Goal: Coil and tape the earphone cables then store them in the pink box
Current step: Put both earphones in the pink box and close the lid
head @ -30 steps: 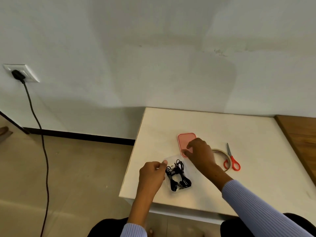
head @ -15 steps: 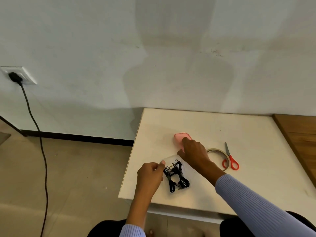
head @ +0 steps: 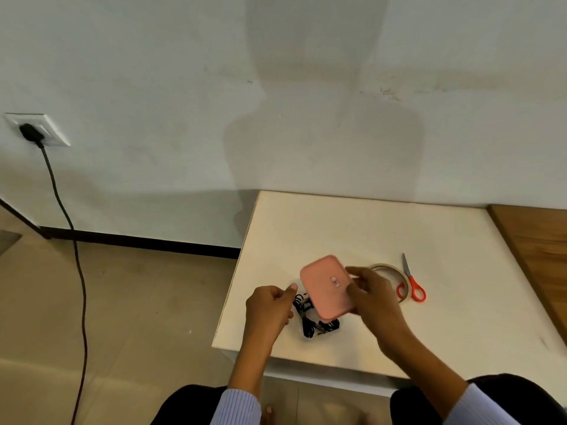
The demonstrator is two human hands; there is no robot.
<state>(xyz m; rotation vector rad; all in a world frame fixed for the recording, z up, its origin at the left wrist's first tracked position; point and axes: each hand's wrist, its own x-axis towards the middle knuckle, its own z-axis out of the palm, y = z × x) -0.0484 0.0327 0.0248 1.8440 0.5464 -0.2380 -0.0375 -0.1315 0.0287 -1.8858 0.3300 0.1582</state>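
You've got the pink box (head: 325, 287) up off the table (head: 399, 228) now, gripped in your right hand (head: 372, 297), thumb along the far edge and fingers wrapped under the near side, its flat pink face tilted up toward you. It hangs right over the black earphone cables (head: 310, 320), which lie bundled on the table near the front left corner, on what looks like a clear sheet or bag; whether each coil is taped I can't make out. Your left hand (head: 268, 308) sits just left of the bundle, fingers curled, thumb and forefinger pinching the edge of that clear sheet beside the cables.

So by my read, the coiling looks done and you're into the storing stage. Left to do: open the box, get the cables inside, close it.

Your right wrist is cocked back with the forearm coming in from the lower right; the left forearm rises straight from your lap. The tape roll (head: 387, 269) and red-handled scissors (head: 412, 282) rest to the right, untouched.
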